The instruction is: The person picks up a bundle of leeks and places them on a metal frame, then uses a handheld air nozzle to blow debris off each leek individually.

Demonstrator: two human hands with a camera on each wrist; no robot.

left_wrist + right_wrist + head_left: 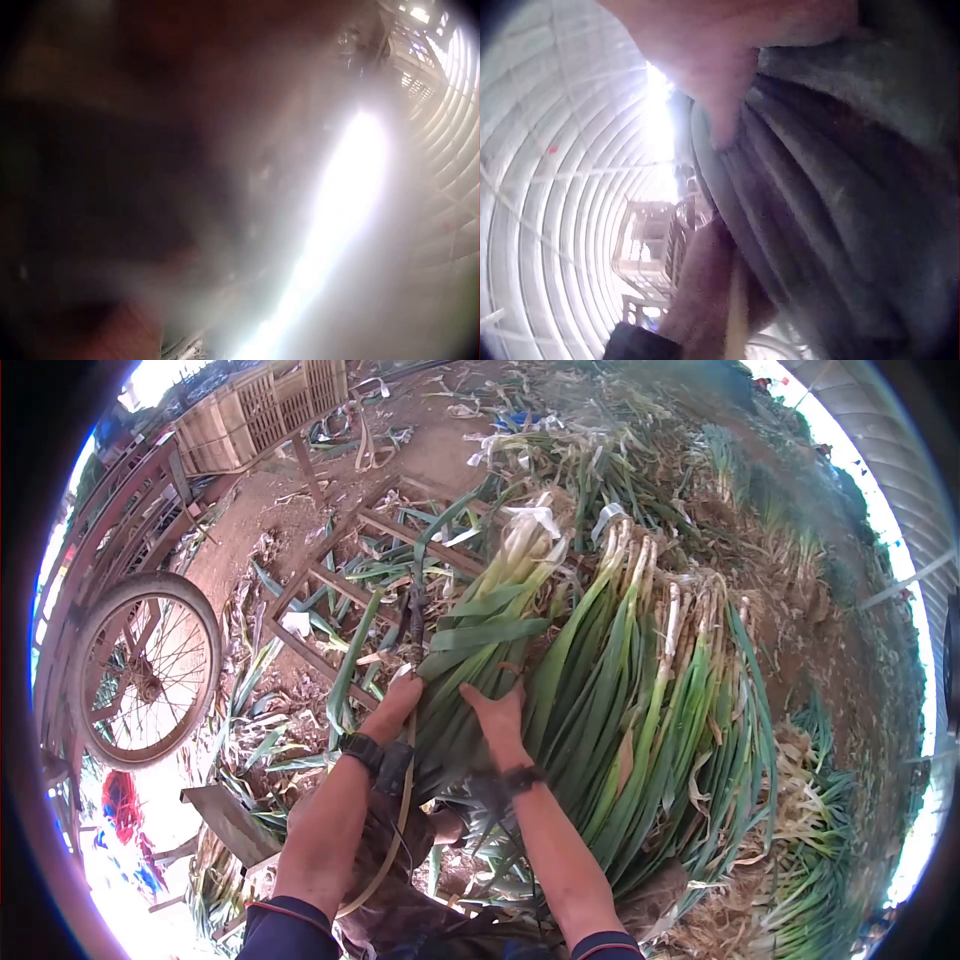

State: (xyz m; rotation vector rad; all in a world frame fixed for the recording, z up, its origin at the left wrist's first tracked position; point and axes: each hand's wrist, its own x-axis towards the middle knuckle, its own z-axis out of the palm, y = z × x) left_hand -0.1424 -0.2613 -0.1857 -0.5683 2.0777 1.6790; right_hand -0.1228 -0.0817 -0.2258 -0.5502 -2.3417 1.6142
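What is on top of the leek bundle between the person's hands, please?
A broad leek leaf lies across the leek bundle, and the right hand grips the bundle, thumb on top. The leaves directly beneath both are covered.

Right fingers (726,120) against long leaves (802,202), crate (649,267), ribbed arched roof (551,154)

Navy sleeves (288,934) — red-edged; black wristbands (522,778) — one each side

No legible text, labels, brands, numbers or signs in view.
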